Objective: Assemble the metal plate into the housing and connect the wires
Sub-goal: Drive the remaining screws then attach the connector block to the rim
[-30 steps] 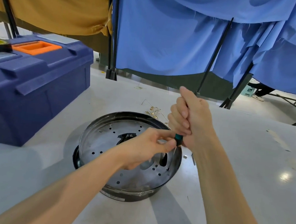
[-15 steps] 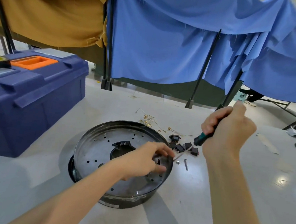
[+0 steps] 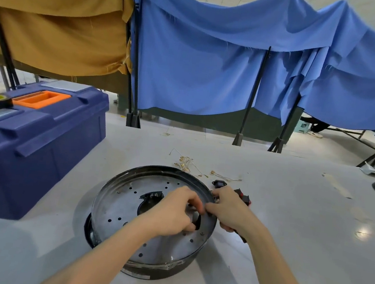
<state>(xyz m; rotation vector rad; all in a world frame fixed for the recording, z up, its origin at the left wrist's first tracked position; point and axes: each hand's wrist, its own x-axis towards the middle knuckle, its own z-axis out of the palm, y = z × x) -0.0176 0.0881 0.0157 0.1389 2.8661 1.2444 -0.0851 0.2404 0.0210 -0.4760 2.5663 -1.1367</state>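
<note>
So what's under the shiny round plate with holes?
A black housing sits under the metal plate; its rim shows at the left and its wall at the front. The plate hides what is inside.

Blue cloth (image 3: 200, 74), mustard cloth (image 3: 55, 24), both draped on black poles (image 3: 254, 95) — pale tabletop (image 3: 289, 222), navy toolbox (image 3: 42, 149) at left

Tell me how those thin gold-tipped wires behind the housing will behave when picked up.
The wires look hair-thin and lie in loose curves on the table, so probably floppy and very light. Their gold terminals are bunched together, so they may snag and lift as a tangle.
</note>
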